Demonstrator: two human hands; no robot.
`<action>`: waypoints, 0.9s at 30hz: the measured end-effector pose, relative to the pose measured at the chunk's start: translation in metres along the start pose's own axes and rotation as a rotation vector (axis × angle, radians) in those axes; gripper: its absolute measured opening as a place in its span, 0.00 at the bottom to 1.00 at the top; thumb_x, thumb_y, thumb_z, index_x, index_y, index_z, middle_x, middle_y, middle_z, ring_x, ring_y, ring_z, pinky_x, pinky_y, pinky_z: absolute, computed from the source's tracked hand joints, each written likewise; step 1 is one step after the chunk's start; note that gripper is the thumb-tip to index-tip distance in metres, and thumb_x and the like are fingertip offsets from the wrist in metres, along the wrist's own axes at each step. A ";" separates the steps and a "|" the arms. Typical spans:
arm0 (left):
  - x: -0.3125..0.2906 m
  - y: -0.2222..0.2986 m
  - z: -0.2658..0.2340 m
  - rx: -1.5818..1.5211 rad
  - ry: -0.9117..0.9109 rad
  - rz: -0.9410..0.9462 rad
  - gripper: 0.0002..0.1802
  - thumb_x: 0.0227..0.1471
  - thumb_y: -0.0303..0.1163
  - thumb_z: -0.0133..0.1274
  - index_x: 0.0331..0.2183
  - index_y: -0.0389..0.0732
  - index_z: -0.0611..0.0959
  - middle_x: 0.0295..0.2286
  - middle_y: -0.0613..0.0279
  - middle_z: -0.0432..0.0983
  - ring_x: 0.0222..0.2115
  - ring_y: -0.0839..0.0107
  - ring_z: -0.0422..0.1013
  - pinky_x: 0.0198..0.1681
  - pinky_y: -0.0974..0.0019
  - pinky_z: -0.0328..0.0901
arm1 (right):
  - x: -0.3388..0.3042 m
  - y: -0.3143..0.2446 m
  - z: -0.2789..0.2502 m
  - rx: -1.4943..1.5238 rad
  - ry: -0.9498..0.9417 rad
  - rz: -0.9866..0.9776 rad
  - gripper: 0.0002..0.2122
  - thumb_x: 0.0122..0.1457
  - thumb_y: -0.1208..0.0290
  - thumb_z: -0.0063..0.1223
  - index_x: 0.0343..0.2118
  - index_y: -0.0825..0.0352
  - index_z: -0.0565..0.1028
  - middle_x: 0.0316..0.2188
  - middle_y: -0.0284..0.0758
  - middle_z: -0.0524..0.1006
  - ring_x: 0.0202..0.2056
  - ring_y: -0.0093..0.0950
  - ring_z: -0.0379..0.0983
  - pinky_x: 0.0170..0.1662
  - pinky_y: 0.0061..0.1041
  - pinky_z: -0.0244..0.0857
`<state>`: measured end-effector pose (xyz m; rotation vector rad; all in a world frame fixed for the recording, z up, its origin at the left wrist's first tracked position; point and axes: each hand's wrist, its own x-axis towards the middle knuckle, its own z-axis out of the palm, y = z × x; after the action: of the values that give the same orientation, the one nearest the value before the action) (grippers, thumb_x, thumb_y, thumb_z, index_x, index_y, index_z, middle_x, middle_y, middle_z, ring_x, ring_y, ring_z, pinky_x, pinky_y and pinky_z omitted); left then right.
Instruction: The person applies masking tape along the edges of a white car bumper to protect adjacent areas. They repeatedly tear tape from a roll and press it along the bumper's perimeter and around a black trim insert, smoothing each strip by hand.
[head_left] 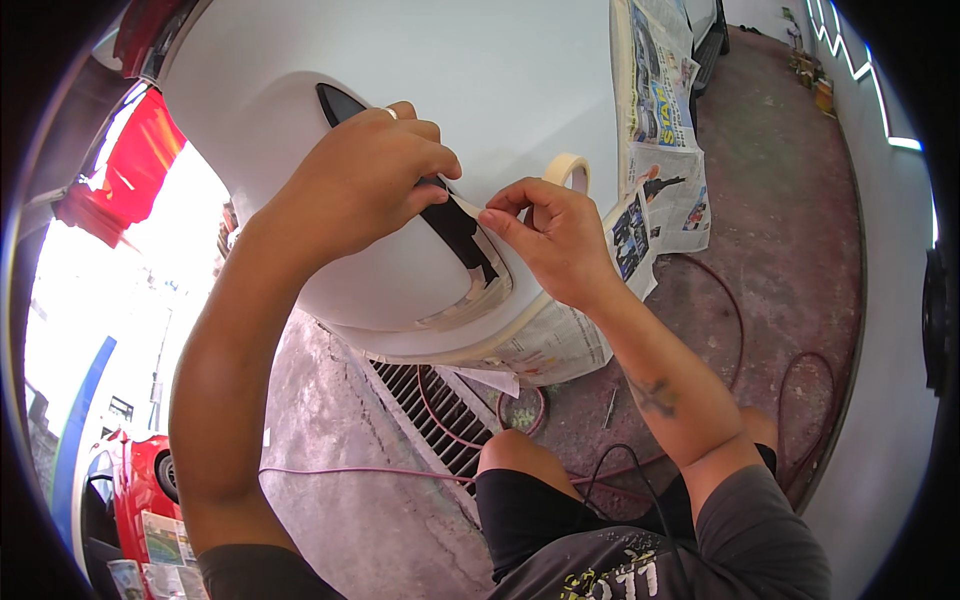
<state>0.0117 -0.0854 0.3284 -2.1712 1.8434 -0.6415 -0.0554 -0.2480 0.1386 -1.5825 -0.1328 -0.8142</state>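
Masking tape strip (466, 206) is pinched taut between left hand (365, 185) and right hand (555, 235), over the black vent (462, 235); tape roll (568, 168) sits at one o'clock.

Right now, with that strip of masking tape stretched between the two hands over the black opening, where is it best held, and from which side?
Probably by its free end, where the right hand pinches the masking tape strip between thumb and forefinger, coming from the right. The strip is thin and flat; its other end sits under the left hand on the white car panel.
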 end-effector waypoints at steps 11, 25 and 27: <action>0.012 -0.002 0.008 0.165 -0.057 0.065 0.02 0.54 0.29 0.68 0.32 0.43 0.92 0.31 0.65 0.80 0.41 0.62 0.75 0.49 0.56 0.70 | -0.005 0.034 0.023 0.083 0.125 -0.025 0.10 0.65 0.67 0.73 0.42 0.68 0.87 0.30 0.28 0.86 0.23 0.15 0.65 0.28 0.21 0.63; 0.010 -0.007 0.016 0.174 0.008 0.123 0.03 0.51 0.31 0.70 0.30 0.43 0.92 0.29 0.66 0.79 0.39 0.63 0.74 0.48 0.58 0.70 | -0.007 0.055 0.038 0.192 0.222 -0.101 0.10 0.68 0.70 0.68 0.47 0.70 0.83 0.28 0.29 0.79 0.25 0.18 0.68 0.32 0.22 0.66; 0.010 -0.007 0.015 0.174 0.007 0.129 0.03 0.51 0.31 0.70 0.30 0.43 0.92 0.29 0.66 0.79 0.39 0.63 0.74 0.48 0.58 0.70 | -0.006 0.057 0.036 0.130 0.165 -0.071 0.09 0.68 0.70 0.67 0.44 0.69 0.83 0.27 0.29 0.79 0.25 0.19 0.68 0.32 0.23 0.66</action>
<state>0.0264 -0.0957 0.3205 -1.9265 1.8387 -0.7515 -0.0148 -0.2249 0.0901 -1.3892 -0.1205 -0.9691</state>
